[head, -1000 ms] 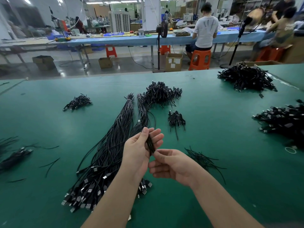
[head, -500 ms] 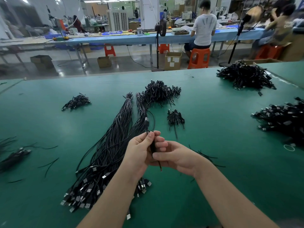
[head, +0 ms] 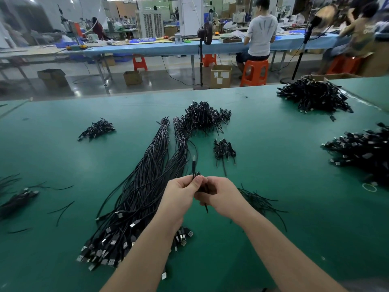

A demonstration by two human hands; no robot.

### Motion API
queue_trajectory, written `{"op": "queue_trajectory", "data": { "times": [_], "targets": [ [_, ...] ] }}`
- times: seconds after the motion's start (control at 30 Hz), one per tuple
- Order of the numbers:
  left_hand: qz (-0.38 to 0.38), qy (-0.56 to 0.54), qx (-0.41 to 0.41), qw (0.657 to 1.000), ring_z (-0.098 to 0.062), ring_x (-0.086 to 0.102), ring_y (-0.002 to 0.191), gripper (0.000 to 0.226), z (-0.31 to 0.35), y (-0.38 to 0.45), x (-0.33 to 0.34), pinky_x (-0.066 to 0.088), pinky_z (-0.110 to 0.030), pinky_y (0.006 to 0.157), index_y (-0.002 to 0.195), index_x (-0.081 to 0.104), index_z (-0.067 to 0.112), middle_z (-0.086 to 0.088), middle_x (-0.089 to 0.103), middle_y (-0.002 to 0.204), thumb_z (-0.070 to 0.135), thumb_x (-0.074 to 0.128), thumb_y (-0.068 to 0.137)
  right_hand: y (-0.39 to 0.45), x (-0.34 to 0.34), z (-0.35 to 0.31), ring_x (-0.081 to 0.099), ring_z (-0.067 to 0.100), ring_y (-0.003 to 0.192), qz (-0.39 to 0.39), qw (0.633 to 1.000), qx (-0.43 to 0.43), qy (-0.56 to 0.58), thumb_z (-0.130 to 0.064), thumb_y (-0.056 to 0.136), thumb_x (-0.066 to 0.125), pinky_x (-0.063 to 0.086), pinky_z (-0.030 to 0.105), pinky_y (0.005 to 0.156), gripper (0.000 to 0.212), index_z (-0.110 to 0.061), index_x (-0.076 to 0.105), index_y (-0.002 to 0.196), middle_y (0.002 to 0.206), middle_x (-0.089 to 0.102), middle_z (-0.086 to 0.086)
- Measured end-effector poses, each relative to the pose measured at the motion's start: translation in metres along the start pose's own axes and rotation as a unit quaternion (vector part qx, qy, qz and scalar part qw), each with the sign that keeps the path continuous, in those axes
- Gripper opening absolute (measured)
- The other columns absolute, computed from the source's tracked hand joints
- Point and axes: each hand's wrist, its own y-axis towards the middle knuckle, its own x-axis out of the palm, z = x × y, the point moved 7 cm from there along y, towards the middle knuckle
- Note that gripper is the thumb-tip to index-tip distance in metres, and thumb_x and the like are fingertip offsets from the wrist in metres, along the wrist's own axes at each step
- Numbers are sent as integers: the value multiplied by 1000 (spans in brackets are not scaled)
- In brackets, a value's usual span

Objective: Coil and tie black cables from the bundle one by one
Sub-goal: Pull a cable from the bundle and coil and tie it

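Both hands meet above the middle of the green tabletop [head: 273, 157], a little toward its near edge. The left hand [head: 181, 193] is closed, thumb and fingers pinching a folded black cable [head: 193, 167] whose plug end sticks straight up out of the grip. The right hand [head: 221, 196] is closed against it from the other side, fingers curled around the lower part of the same cable, and a short black tail [head: 206, 207] hangs down between the two hands; whether that tail is the cable's end or a tie cannot be told.

Under the left forearm lies the long bundle [head: 145, 186] of black cables, running from the near-left part of the tabletop, where its metal plugs fan out, up toward the centre, where it splits into two bound strands. Touching the far end of those strands is a heap of coiled cables [head: 202, 118]. A smaller cluster [head: 224, 149] sits just to the right of the bundle, apart from it. Loose black ties [head: 261, 200] lie scattered beside the right wrist.

Toward the far left sits another small coiled pile [head: 96, 129]. At the far right corner is a large pile [head: 313, 98], and another heap [head: 362, 150] lies along the right edge, with a rubber band [head: 369, 187] just nearer. Stray cable pieces [head: 19, 199] lie by the left edge.
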Motion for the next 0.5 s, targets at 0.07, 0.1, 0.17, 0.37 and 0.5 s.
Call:
{"op": "queue_trajectory", "data": {
  "times": [0.07,0.1,0.17,0.37,0.5],
  "targets": [
    [8,23,-12,1000,8,68,85,27,0,2,-5,42,-17,80,77,81,27,7,78,87,23,64,98,1,-2,4,74,25,85,3,1000,10,1,-15,92,71,58,54,85,20,-12,71,112,95,76,10],
    [4,26,-19,999,9,67,81,24,-1,3,-6,41,-16,79,80,81,25,10,77,83,24,64,97,1,-2,6,75,22,84,2,1000,15,-1,-16,93,70,58,51,85,21,-12,71,113,95,76,7],
    [-6,26,-25,999,1,58,61,21,-3,5,-8,42,-16,66,87,80,18,12,66,63,23,63,98,1,1,8,75,21,82,-8,1000,20,8,-17,94,68,59,49,87,20,-12,70,114,94,77,4],
    [10,3,-22,1000,-14,46,54,16,1,10,-9,44,-21,54,90,77,5,-6,54,60,14,65,96,-2,11,10,73,16,82,-46,992,10,113,-11,100,57,60,39,87,14,-15,69,106,93,76,-2],
    [2,-1,-20,1000,-27,61,70,15,-1,11,-8,58,-43,79,90,76,3,-20,67,74,14,67,94,-4,16,7,72,17,78,-63,995,2,83,-19,101,57,60,33,78,14,-25,70,101,88,75,-1]
  ]
}}
